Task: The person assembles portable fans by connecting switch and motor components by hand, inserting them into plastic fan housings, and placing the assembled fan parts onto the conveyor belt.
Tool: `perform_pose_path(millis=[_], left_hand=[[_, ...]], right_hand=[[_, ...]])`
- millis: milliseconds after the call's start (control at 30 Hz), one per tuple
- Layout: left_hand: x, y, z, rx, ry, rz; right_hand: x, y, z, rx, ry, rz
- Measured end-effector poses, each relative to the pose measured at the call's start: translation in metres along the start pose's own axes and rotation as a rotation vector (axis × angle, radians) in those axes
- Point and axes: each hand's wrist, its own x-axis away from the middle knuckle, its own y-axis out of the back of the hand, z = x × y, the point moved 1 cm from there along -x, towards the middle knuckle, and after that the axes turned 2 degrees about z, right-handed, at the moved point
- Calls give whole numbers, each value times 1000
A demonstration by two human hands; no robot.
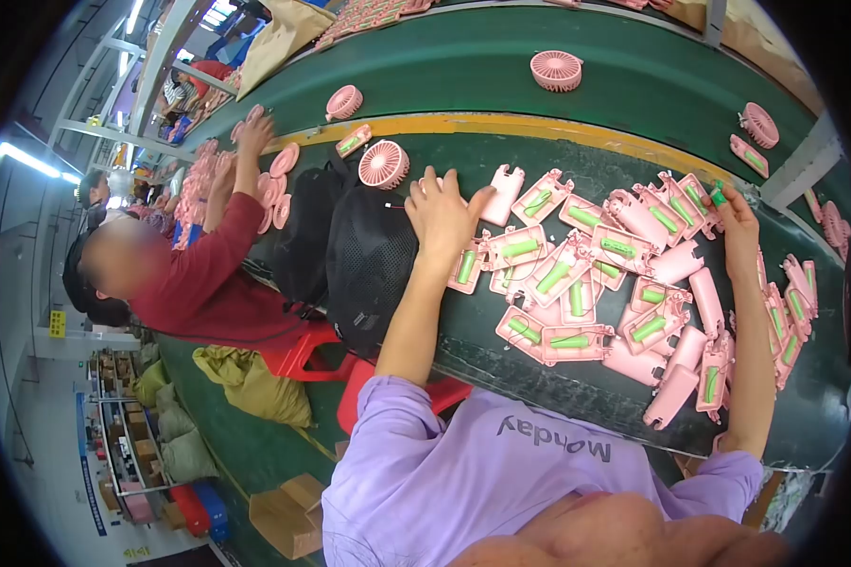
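My left hand (442,215) rests with its fingers spread on the dark green table, holding nothing. It lies between a round pink fan head (384,164) and a pink handle shell (503,194). At the far right of the pile, my right hand (739,219) pinches a small green piece (719,196); its exact kind is too small to make out. Between my forearms spreads a heap of pink handle shells, several holding green battery cells (555,276) with thin wires. Other closed-looking pink shells (673,395) lie at the near side.
Beyond a yellow edge strip (482,124) runs a green conveyor belt (444,71) carrying pink fan heads (556,71). A black mesh backpack (369,255) sits left of my arm. A co-worker in a red sleeve (213,255) reaches over pink parts. More shells (792,307) lie right of my forearm.
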Motion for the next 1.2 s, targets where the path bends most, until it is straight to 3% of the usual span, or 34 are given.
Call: perform_pose_path(millis=[333,467,567,700,833,967,1033,1200], left_hand=[[-10,-10,-58,628,-219,5],[-18,-16,-87,1013,-326,269],[-13,1,-111,1188,-303,480],[-14,-10,-131,1226,-454,541],[-9,9,-159,1377,-257,959],[-24,15,-157,1128,-791,535],[-51,18,-120,1036,-742,359],[-67,-11,-38,799,-328,265]], right_hand=[[-3,-1,-1,12,-24,53],[-2,1,-4,-2,-3,62],[0,-3,-2,-20,10,50],[-2,-5,-5,76,-24,32],[0,-5,-5,133,-34,4],[2,-8,11,99,-92,28],[3,-10,11,-49,-57,49],[6,-19,19,-110,14,42]])
